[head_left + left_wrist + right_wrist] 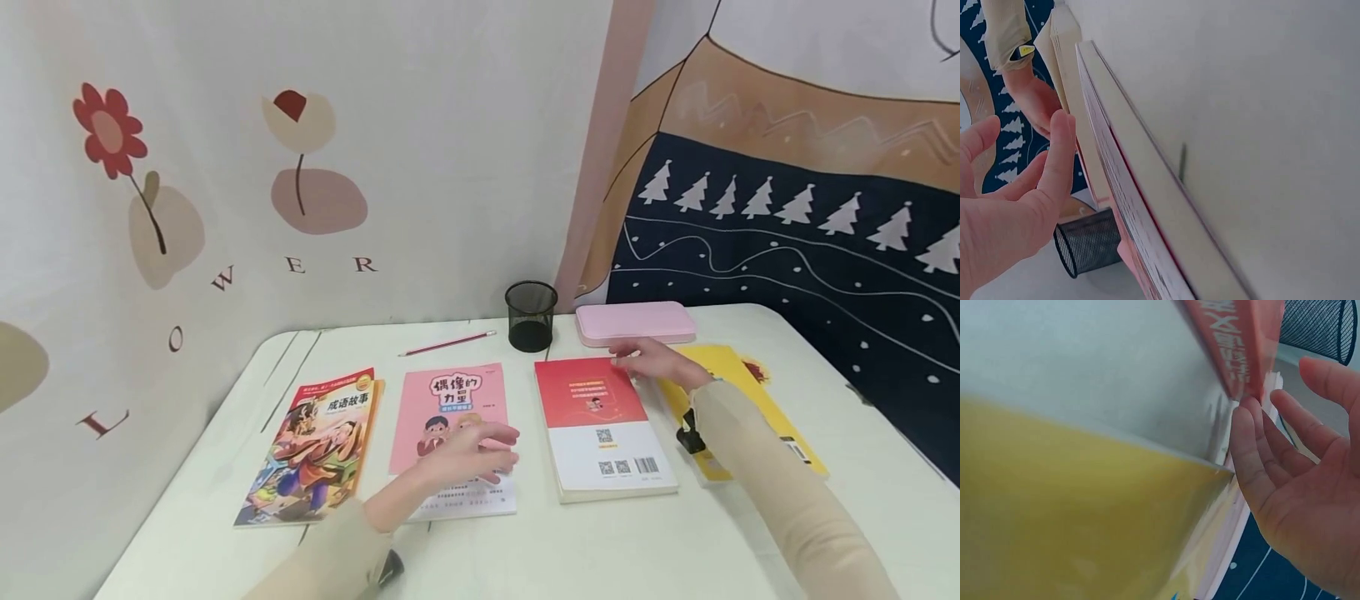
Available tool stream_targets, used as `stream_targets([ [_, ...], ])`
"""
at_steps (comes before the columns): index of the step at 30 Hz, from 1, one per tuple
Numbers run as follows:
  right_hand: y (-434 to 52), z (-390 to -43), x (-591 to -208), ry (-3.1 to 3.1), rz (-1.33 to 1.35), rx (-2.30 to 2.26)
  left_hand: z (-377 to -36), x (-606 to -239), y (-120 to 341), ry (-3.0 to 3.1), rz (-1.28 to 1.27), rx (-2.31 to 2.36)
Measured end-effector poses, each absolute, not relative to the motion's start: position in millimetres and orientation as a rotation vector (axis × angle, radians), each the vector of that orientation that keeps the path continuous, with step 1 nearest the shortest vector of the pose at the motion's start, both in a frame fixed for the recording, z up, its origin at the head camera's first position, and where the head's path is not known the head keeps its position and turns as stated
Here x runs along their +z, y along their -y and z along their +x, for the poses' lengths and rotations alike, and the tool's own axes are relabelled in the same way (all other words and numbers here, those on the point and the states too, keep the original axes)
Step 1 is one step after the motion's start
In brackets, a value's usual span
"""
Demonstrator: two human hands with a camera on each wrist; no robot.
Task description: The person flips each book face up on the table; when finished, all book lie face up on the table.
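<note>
My left hand [476,452] hovers flat over the lower half of a pink book [448,398], fingers straight and holding nothing; in the left wrist view the left hand [1019,181] is spread beside the books' edges. My right hand [651,360] reaches to the far right corner of a red and white book [600,425], fingers extended. In the right wrist view its fingertips [1244,434] touch the corner under the red book [1235,344], beside a yellow book [1072,506]. The yellow book [750,400] lies under my right forearm.
A comic-cover book [315,450] lies at the left of the white table [525,558]. At the back lie a red pencil [447,343], a black mesh pen cup [531,315] and a pink pencil case [636,323]. Patterned cloth hangs behind and to the right.
</note>
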State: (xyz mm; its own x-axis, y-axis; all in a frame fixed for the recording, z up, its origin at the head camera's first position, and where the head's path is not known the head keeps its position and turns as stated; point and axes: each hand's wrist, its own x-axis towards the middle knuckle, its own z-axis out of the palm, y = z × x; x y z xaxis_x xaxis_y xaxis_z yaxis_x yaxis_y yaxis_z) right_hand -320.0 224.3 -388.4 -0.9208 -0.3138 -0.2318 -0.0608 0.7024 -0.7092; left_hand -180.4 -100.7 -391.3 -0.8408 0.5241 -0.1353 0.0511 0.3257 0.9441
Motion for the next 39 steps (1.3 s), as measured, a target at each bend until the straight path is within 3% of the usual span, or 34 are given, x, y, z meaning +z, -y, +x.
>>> stream_targets([
  [23,-228,-327,-391,-2.488,-0.277,-1.049,-165,-400,49,-1.684,0.055,1.891],
  [39,-226,-329,-387,-2.496,-0.302,-0.999,-158,-398,45,-1.666,0.122,1.791],
])
